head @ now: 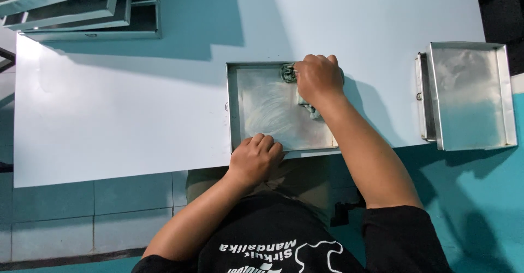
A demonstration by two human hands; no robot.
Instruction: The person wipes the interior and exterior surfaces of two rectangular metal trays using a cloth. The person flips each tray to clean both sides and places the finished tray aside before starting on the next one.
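A shallow rectangular metal tray (pixel 233 104) lies on the white table (pixel 109 104) in front of me. My right hand (pixel 318 78) presses a crumpled greenish cloth (pixel 287 73) against the tray's far right inner corner; most of the cloth is hidden under the hand. My left hand (pixel 255 157) grips the tray's near rim at its left corner, fingers curled over the edge. The tray's floor shows smeared whitish streaks.
Two stacked metal trays (pixel 469 96) sit at the table's right edge, partly overhanging it. A pile of several more metal trays (pixel 82 11) lies at the far left corner. Teal floor and grey tiles show below the table's near edge.
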